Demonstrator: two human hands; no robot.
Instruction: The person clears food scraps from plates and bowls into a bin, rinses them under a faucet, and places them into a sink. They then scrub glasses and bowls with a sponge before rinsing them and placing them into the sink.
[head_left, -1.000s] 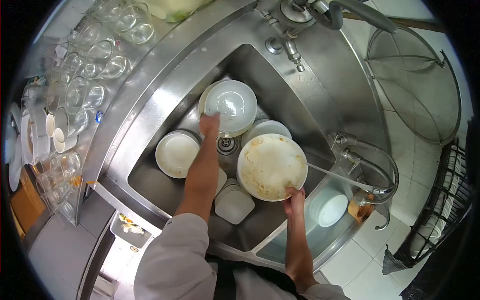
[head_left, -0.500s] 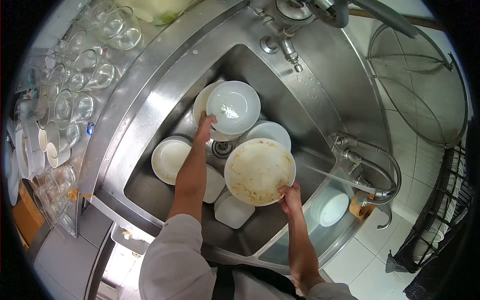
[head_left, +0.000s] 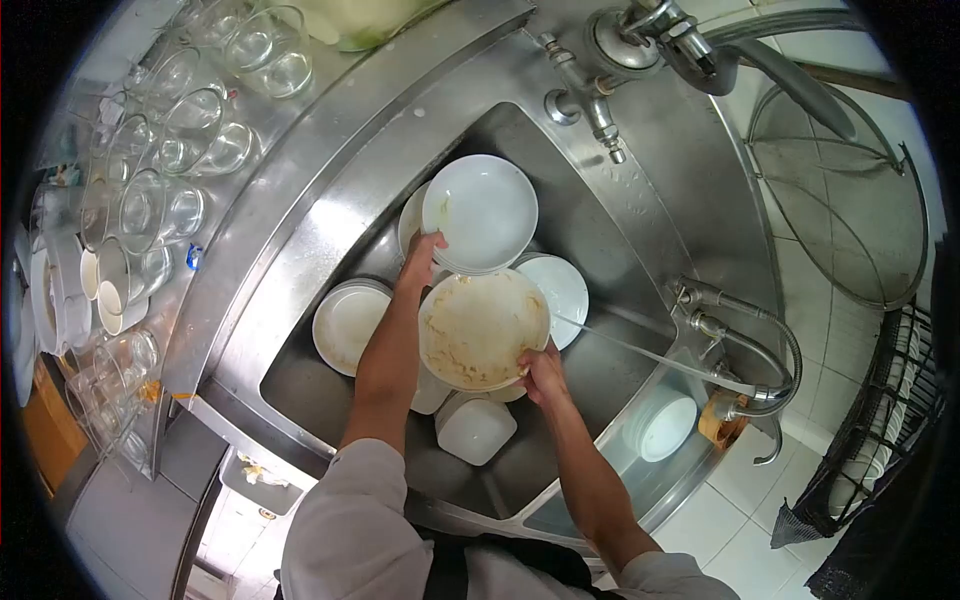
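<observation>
My left hand [head_left: 424, 252] grips the near rim of a clean-looking white bowl [head_left: 482, 212], held up over the steel sink [head_left: 330, 240]. My right hand [head_left: 541, 372] holds a dirty plate [head_left: 482, 328] smeared with yellowish food by its near edge, just below the bowl and overlapping its rim. A thin stream of water [head_left: 640, 350] runs from the spray hose [head_left: 762, 388] at the right toward the plate. Under both lie more white plates [head_left: 348, 322] and a square dish [head_left: 474, 430] in the basin.
Several drinking glasses [head_left: 180, 150] and white cups [head_left: 110, 285] stand on the counter to the left. A tap [head_left: 600, 110] sits at the sink's far side. A second basin at the right holds small plates [head_left: 666, 424]. A wire rack [head_left: 890, 420] stands at the far right.
My right hand has brought the dirty plate left and up, under the bowl. My left hand has lifted the white bowl slightly and tilted it more flat.
</observation>
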